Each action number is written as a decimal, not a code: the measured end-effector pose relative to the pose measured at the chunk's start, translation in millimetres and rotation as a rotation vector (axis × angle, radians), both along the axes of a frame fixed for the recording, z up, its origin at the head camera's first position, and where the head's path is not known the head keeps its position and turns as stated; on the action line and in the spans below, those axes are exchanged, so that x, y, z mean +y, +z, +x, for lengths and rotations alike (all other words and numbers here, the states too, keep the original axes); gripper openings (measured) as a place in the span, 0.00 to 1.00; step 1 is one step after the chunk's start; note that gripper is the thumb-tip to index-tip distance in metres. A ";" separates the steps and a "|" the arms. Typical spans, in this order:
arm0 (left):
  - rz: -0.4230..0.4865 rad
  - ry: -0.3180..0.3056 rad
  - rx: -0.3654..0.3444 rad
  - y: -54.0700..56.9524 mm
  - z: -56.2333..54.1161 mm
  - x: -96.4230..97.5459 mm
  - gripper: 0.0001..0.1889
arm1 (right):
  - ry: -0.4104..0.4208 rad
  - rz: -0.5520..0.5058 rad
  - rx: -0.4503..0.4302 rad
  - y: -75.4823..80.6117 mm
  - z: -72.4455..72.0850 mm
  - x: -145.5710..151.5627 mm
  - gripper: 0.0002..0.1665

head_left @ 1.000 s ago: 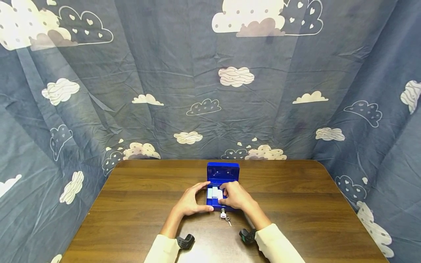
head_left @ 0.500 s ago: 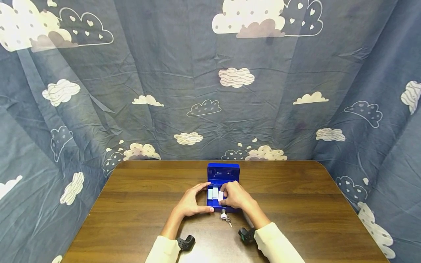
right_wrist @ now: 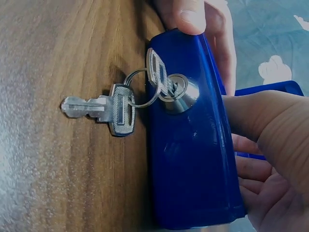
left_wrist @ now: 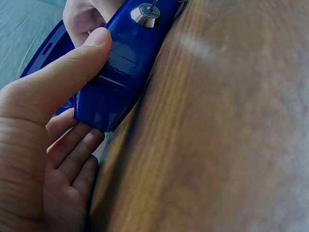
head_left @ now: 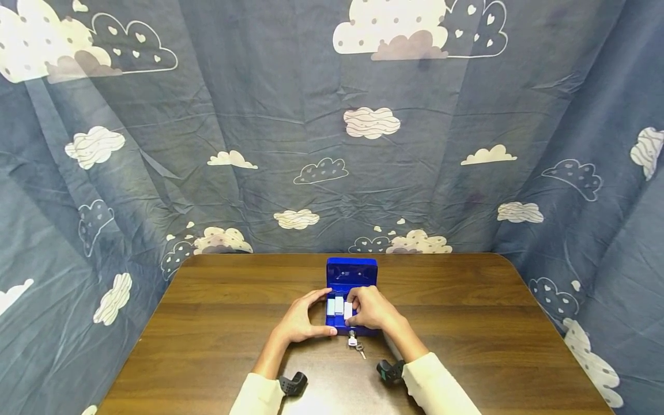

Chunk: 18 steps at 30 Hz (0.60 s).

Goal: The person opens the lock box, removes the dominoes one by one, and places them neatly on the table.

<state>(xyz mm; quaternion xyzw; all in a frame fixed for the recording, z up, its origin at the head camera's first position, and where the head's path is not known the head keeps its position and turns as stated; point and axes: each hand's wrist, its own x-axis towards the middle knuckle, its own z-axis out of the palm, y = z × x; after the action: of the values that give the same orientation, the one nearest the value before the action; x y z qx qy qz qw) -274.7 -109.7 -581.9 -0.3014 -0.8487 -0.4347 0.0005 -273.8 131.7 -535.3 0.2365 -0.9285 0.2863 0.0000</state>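
Observation:
A small blue cash box (head_left: 340, 331) stands on the table with its lid (head_left: 352, 268) raised at the back. My left hand (head_left: 301, 317) grips the box's left end, thumb on the front rim and fingers reaching round to the back. Inside lie two pale, white-and-blue blocks, a left one (head_left: 331, 307) and a middle one (head_left: 339, 305). Right of them, my right hand (head_left: 374, 308) reaches in and pinches a white block (head_left: 348, 311) between thumb and fingers. One key (right_wrist: 157, 70) sits in the front lock (right_wrist: 179, 94); a second key (right_wrist: 120, 110) hangs from its ring.
The brown wooden table (head_left: 233, 300) extends on both sides of the box. Behind it and at both sides hang dark blue cloths (head_left: 270, 190) with cloud prints. Black wrist straps (head_left: 293, 383) sit below both hands.
The white block in my right hand has tilted slightly and its top has come down in the box. The left hand keeps its place on the box.

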 end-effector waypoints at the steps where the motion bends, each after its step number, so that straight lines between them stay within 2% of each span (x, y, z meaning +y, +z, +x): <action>1: -0.003 0.001 0.001 -0.5 0.1 0.4 0.51 | 0.004 -0.007 -0.002 -0.2 0.3 0.5 0.24; 13: 0.024 -0.010 -0.013 -2.4 -1.2 -0.3 0.50 | -0.010 -0.079 0.022 -4.9 3.1 2.9 0.23; 18: 0.026 -0.013 -0.009 -2.1 -1.6 -0.5 0.51 | -0.029 -0.087 0.001 -2.0 5.4 3.5 0.23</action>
<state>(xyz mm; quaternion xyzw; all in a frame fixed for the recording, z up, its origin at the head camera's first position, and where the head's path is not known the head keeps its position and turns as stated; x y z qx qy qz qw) -276.3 -110.2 -584.0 -0.3047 -0.8410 -0.4470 -0.0022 -268.4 135.3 -537.4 0.2230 -0.9185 0.3263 0.0150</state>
